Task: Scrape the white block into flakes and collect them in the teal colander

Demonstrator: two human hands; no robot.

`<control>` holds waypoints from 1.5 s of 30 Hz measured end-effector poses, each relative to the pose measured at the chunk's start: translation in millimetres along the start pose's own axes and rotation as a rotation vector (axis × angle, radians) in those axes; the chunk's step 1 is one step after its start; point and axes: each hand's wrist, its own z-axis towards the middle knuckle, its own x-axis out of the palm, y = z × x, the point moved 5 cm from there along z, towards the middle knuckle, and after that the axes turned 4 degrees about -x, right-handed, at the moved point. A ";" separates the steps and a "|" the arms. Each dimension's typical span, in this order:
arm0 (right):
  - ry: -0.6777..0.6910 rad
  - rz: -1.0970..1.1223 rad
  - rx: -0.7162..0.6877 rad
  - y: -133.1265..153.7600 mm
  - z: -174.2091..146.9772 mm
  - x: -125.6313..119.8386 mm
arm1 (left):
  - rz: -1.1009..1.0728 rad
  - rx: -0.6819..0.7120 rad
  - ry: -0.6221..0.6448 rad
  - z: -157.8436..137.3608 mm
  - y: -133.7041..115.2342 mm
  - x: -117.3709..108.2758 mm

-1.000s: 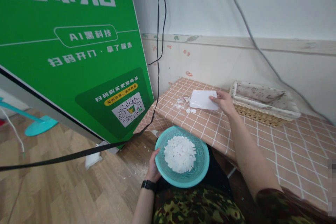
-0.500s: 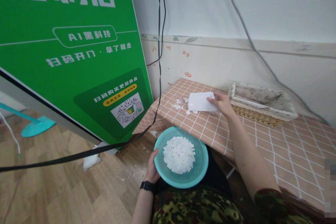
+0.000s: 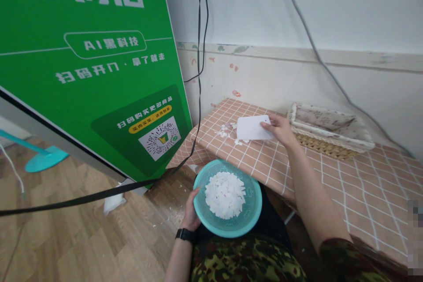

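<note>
My left hand (image 3: 191, 211) grips the left rim of a teal plastic colander (image 3: 254, 202), held at my lap just below the table edge. A heap of white paper scraps (image 3: 225, 195) fills its middle. My right hand (image 3: 280, 128) is closed on the right end of a flat white plastic scraper (image 3: 251, 128) with a small hole in its corner. The scraper is tilted over the table, and its lower edge is near loose paper scraps (image 3: 228, 128) lying on the cloth. Some of those scraps are hidden behind it.
A wicker basket (image 3: 325, 143) with a patterned cloth lining stands on the checked tablecloth (image 3: 330, 176) against the wall. At left rises a large green sign panel (image 3: 109, 70). A black strap (image 3: 99, 194) crosses in front of it. A white bag (image 3: 114, 202) lies on the wooden floor.
Almost nothing differs. The scraper has tilted slightly in my right hand, while the colander and my left hand stay in place.
</note>
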 end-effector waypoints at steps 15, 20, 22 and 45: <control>0.095 -0.491 -0.144 38.4 -8.9 -10.8 | -0.005 -0.001 0.000 0.9 0.2 -0.8; -0.039 -0.617 -0.110 42.7 -25.7 -26.5 | 0.008 -0.022 -0.022 4.2 1.8 -2.6; -0.140 -0.638 -0.102 41.0 -39.2 -29.1 | 0.019 -0.023 -0.035 5.8 2.5 -2.5; -0.224 -0.605 -0.059 26.1 -112.3 4.7 | 0.070 -0.108 0.101 21.6 12.8 10.0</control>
